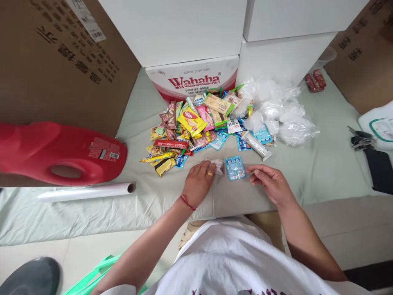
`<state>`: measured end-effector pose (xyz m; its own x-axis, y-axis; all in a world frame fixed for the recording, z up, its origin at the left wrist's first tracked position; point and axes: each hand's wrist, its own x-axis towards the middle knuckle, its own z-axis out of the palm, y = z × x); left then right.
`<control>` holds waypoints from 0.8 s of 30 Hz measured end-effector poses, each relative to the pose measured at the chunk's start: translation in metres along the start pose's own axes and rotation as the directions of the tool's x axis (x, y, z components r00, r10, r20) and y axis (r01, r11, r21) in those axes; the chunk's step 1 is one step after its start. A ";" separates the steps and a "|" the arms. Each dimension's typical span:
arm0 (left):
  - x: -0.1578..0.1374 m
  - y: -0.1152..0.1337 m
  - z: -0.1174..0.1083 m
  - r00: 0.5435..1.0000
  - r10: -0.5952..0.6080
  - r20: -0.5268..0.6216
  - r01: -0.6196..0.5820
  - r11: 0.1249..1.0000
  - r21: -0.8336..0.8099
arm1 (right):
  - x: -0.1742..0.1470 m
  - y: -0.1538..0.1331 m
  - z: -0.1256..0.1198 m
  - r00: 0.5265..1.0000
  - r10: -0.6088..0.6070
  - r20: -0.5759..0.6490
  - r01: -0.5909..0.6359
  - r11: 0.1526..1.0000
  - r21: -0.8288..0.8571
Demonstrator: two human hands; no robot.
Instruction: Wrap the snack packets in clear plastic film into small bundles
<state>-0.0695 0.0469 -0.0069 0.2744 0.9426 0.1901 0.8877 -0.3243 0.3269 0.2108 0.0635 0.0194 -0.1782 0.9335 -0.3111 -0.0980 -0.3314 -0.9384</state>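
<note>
My left hand [198,183] lies palm down on the cloth-covered surface. Its fingers are laid flat over part of a small clear packet with pinkish-brown contents [218,167]; what is under the palm is hidden. Just right of that packet lies a flat blue-and-white sachet [235,168]. My right hand [272,183] hovers at the sachet's right edge, index finger stretched toward it and thumb slightly apart, with nothing visible between them. Beyond both hands spreads a heap of wrapped snacks, among them a yellow wafer packet [192,121], a red stick packet [171,144] and a silvery-white bar [257,146].
A pile of clear plastic bags [276,108] sits right of the snacks. Behind stands a Wahaha carton [196,76]. To the left are a red jug [61,153] and a white roll [89,191]. Keys [362,138] and a black object [379,170] lie at right.
</note>
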 end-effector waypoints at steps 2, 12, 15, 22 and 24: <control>0.007 0.005 -0.012 0.991 -0.133 0.009 0.132 0.970 -0.205 | -0.004 0.008 0.006 1.000 0.003 0.000 -0.003 1.000 0.008; 0.019 0.098 0.031 0.923 -0.181 0.340 0.378 0.254 -0.890 | -0.026 0.023 0.022 0.992 0.045 -0.120 -0.040 0.998 0.039; 0.018 0.101 0.042 0.925 -0.224 0.306 0.372 0.378 -0.848 | -0.023 0.015 -0.027 0.934 -0.059 -0.353 0.015 0.992 -0.126; 0.003 0.050 0.021 0.913 -0.368 0.175 0.377 0.598 -0.708 | 0.020 -0.014 -0.160 0.779 -0.294 -0.553 -0.110 0.805 -0.583; -0.006 0.028 0.010 0.901 -0.421 0.108 0.387 0.665 -0.638 | 0.026 -0.020 -0.171 0.793 -0.327 -0.514 -0.247 0.597 -0.763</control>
<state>-0.0427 0.0325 -0.0084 -0.0867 0.9940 -0.0661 0.4609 0.0989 0.8819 0.3755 0.1183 0.0043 0.3936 0.9191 -0.0168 0.7326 -0.3246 -0.5983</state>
